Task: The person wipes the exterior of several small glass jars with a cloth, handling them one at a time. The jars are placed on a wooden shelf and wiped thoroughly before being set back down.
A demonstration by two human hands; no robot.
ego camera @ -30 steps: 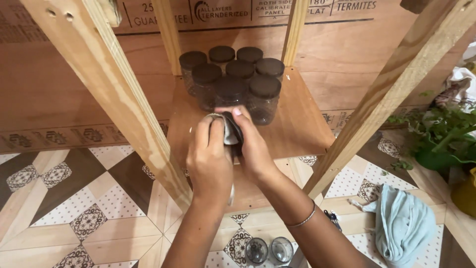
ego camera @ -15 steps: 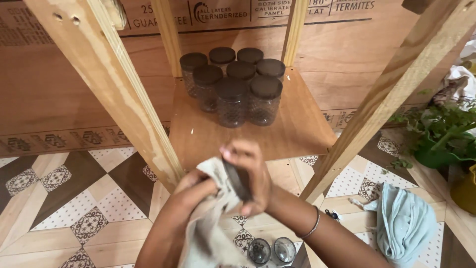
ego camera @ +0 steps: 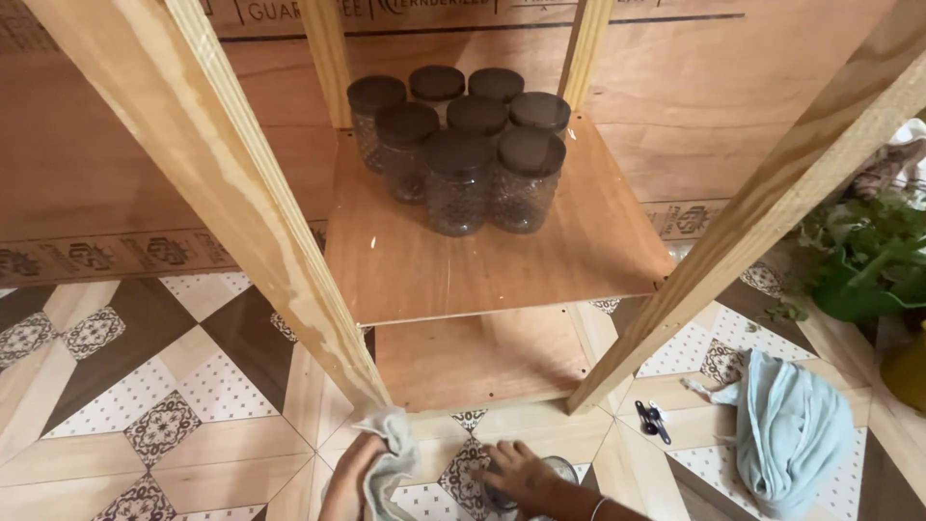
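Now both my hands have dropped from the shelf (ego camera: 502, 260) to the floor at the bottom of the view, and the dark lid I was rubbing half a second ago is no longer in them; I cannot see where it went. My left hand (ego camera: 349, 479) is closed around the grey rag (ego camera: 391, 458), which hangs bunched from the fingers beside the near wooden post (ego camera: 241, 193). My right hand (ego camera: 521, 475) has come down onto a clear open jar (ego camera: 550, 473) standing on the patterned floor tiles (ego camera: 174, 425); the fingers lie spread over its rim and side, touching it, but I cannot tell whether they have closed into a real grip, as the jar is mostly covered and cut by the frame edge. A second ago two open jars showed there; now only this one peeks out from under the hand. On the shelf the cluster of lidded jars (ego camera: 458, 145) stands as before, eight dark lids packed together at the back, untouched. I judge the wiping of the lid is over and the work has shifted to the open jar below. The blue cloth (ego camera: 786, 434) and a small black clip (ego camera: 654, 421) lie well apart to the right, with the green plant (ego camera: 868, 256) beyond.
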